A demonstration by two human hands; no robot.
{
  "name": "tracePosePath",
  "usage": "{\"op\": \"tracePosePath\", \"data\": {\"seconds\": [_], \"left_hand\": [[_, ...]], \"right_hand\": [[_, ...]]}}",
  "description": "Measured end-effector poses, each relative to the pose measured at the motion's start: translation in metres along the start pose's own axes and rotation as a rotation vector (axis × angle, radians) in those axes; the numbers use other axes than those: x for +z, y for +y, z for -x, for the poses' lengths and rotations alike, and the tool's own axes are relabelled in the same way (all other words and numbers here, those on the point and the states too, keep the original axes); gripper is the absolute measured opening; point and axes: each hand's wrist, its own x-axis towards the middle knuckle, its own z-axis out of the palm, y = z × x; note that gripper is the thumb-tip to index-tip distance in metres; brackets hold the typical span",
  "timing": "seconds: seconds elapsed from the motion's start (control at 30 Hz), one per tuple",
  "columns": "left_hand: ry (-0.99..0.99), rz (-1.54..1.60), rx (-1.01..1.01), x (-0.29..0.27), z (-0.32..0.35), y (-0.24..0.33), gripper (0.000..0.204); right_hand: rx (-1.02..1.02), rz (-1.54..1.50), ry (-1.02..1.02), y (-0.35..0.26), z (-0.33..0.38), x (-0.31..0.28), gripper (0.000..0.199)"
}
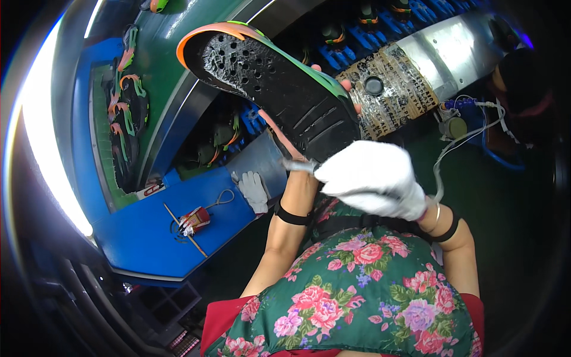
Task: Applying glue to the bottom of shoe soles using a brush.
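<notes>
My left hand [347, 85] is bare and grips a shoe [279, 83] raised in front of me. Its fingertips show past the far right edge, and the rest of the hand is behind the shoe. The shoe's black underside faces me, with round holes and whitish wet-looking smears at the toe end and slanted grooves towards the heel. An orange, pink and green upper edges it. Near the heel, my right hand [377, 178], in a white glove, is closed on a thin grey tool [299, 166], blurred, its kind unclear.
A blue table [140, 238] at the left bears a red container [196, 220], a stick [196, 246], and a white glove [253, 190]. Several shoes [125, 119] lie on the green conveyor beyond. A cardboard-covered metal surface [389, 83] stands behind the shoe; a hose [443, 160] hangs at the right.
</notes>
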Motion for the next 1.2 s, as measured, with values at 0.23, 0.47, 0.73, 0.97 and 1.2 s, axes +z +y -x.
{"op": "tracePosePath", "data": {"seconds": [0.23, 0.47, 0.73, 0.97, 1.2], "left_hand": [[-0.033, -0.168, 0.024, -0.005, -0.006, 0.002, 0.115], [-0.086, -0.071, 0.025, -0.006, -0.006, 0.01, 0.117], [-0.094, -0.202, -0.133, -0.003, -0.002, 0.022, 0.127], [0.063, -0.411, -0.293, -0.016, -0.004, 0.04, 0.124], [0.321, -0.264, -0.365, -0.025, 0.008, 0.057, 0.059]], "right_hand": [[-0.061, 0.159, 0.018, 0.002, 0.011, 0.006, 0.028], [0.033, 0.064, 0.014, 0.008, 0.007, -0.014, 0.021], [0.198, -0.238, -0.042, 0.0, 0.003, -0.016, 0.01], [-0.002, 0.085, -0.205, -0.002, 0.016, -0.002, 0.036], [-0.001, 0.203, -0.206, 0.0, 0.002, -0.015, 0.028]]}}
